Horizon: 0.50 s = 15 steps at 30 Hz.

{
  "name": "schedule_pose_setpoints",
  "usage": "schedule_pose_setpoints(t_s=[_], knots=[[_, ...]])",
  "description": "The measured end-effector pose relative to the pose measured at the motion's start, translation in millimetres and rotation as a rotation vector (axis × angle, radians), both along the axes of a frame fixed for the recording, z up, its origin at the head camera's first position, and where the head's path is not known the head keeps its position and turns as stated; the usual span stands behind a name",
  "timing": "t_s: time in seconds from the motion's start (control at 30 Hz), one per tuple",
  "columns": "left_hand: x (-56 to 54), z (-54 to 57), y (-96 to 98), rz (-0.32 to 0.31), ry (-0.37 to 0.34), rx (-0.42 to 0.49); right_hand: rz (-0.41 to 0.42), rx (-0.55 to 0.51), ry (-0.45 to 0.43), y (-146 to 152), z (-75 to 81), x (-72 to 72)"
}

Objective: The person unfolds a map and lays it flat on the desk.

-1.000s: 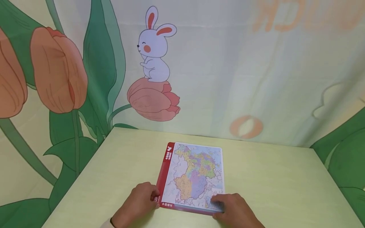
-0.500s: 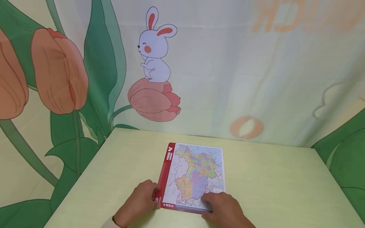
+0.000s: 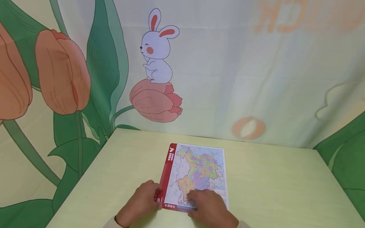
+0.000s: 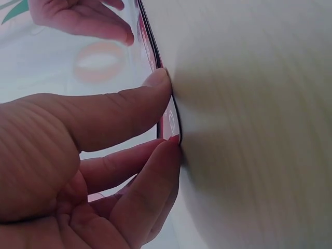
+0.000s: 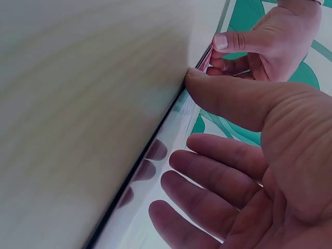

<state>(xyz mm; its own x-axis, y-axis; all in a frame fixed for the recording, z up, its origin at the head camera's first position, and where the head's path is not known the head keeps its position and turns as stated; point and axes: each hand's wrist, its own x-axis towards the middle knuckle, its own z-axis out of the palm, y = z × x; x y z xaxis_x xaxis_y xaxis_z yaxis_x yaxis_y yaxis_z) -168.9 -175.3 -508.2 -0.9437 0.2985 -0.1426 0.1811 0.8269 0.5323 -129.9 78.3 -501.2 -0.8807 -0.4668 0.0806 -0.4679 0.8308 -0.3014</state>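
Observation:
A thin glossy map board (image 3: 195,164) with a red band along its left side lies flat on the pale table, its print turned sideways. My left hand (image 3: 142,199) grips its near left corner, thumb at the near edge and curled fingertips at the side edge, as the left wrist view shows. My right hand (image 3: 211,207) is over the near right part of the board. In the right wrist view its thumb (image 5: 223,98) touches the near edge, while the other fingers (image 5: 212,199) stretch loosely over the shiny surface, which mirrors them. This hand hides part of the map's lower area.
The pale yellow-green table (image 3: 271,183) extends around the board on both sides. Behind it hangs a curtain (image 3: 211,72) printed with tulips, leaves and a white rabbit.
My right hand has slid left along the board's near edge, from the right corner toward the middle. My left hand keeps its hold at the left corner. The view has shifted slightly.

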Motion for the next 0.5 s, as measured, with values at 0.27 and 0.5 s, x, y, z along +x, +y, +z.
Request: schedule_pose_setpoints(t_s=[0.27, 0.5], knots=[[2.4, 1.9, -0.9, -0.015, 0.029, 0.008, 0.014, 0.017, -0.028, -15.7, -0.5, -5.2], [3.6, 3.4, -1.6, -0.034, 0.051, 0.018, 0.0, 0.061, -0.044, -31.1, 0.5, -6.5]])
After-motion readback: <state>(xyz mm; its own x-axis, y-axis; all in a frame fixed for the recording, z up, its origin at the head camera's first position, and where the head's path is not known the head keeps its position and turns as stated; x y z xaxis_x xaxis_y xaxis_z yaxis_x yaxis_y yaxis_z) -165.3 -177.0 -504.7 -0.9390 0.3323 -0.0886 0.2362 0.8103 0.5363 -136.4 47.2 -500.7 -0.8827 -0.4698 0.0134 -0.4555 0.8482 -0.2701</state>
